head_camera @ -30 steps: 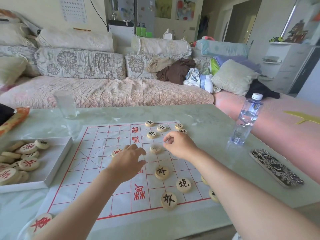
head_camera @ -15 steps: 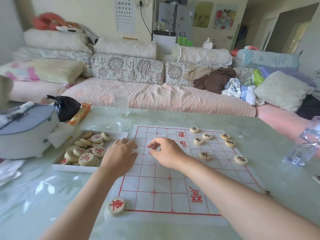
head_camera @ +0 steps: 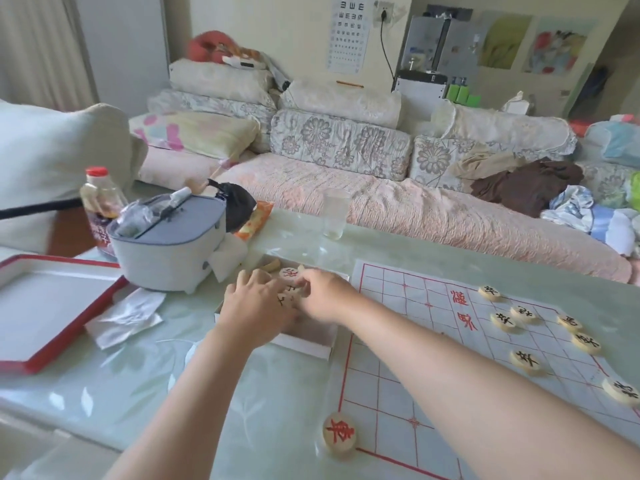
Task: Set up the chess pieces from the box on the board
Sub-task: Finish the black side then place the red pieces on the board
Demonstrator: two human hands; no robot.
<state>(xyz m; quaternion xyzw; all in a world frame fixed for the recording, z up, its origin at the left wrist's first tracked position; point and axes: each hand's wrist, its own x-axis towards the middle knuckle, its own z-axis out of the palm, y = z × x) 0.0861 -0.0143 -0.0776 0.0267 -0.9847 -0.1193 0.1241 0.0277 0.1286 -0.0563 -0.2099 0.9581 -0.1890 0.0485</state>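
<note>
Red-rimmed and white inside, the box lid [head_camera: 41, 306] lies far left of the hands, its corner running out of view; crumpled tissue [head_camera: 128, 317] and a grey-topped white container [head_camera: 166, 251] sit between it and the hands. Both hands reach into the white box [head_camera: 308, 344] just left of the board. The left hand [head_camera: 256, 306] lies palm down over the wooden pieces [head_camera: 289, 273], fingers spread; the right hand [head_camera: 325, 294] is curled among them. Whether either grips a piece I cannot tell. A bare strip of green glass table [head_camera: 104, 393] lies open near the left forearm. A red-marked piece [head_camera: 338, 435] rests at the board's near corner. Right of the right forearm, the paper board [head_camera: 398, 375] has open squares, with black-marked pieces [head_camera: 525, 361] along its right edge.
</note>
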